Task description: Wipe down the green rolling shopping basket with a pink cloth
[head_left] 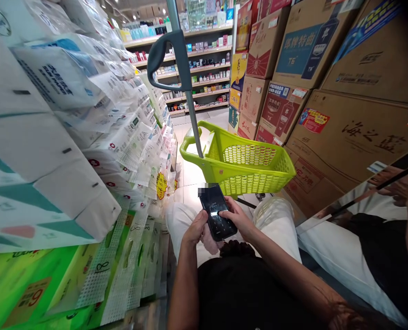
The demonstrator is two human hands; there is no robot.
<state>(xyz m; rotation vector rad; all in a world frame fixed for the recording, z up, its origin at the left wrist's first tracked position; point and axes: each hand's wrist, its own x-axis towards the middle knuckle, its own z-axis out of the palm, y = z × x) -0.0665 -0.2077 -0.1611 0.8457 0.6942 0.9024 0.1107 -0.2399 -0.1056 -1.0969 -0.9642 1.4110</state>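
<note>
A black smartphone lies tilted above my lap, its dark screen showing a bright patch and small marks too small to read. My left hand is closed around its left edge, with the thumb along the side. On the other edge, my right hand grips it, the thumb reaching over the screen. A fluffy pink thing hangs below the phone by my left hand; I cannot tell what it is. Just beyond my knees stands a lime-green shopping basket with a long grey pull handle.
Packs of tissue paper are piled along the left, above green packs. Stacked cardboard cartons line the right, beside a mirror-like panel reflecting a person. Shelves of small goods stand at the back, past a pale tiled floor.
</note>
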